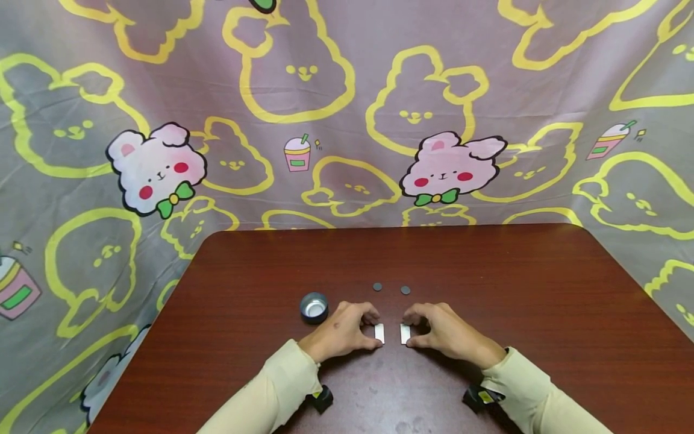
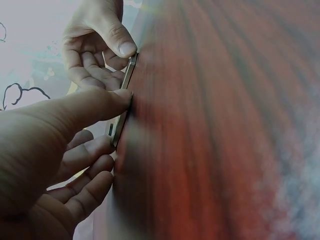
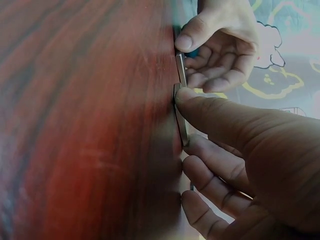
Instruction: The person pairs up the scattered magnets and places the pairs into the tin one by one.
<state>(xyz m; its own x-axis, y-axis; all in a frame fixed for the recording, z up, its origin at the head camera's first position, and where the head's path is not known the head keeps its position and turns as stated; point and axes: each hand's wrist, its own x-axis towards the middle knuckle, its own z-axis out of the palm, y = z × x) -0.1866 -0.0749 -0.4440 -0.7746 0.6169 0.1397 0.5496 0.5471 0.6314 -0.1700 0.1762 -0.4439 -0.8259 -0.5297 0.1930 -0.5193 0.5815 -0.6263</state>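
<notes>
Two small flat white rectangular pieces lie side by side on the table, a narrow gap between them in the head view. My left hand (image 1: 344, 328) pinches the left white piece (image 1: 379, 333) by its ends, thumb at the near end and fingers at the far one. Mirroring it, my right hand (image 1: 447, 333) holds the right white piece (image 1: 405, 334) the same way. From the left wrist, the left piece (image 2: 120, 127) looks like a thin bar with a metallic edge, low against the tabletop. In the right wrist view the right piece (image 3: 179, 117) shows a similar thin edge.
Beyond the hands are two small dark round discs, a left one (image 1: 378, 287) and a right one (image 1: 405, 290). A small round dark container (image 1: 314, 308) with a silvery inside stands beside the left hand. Behind the brown table (image 1: 488, 259) hangs a patterned cloth (image 1: 358, 138).
</notes>
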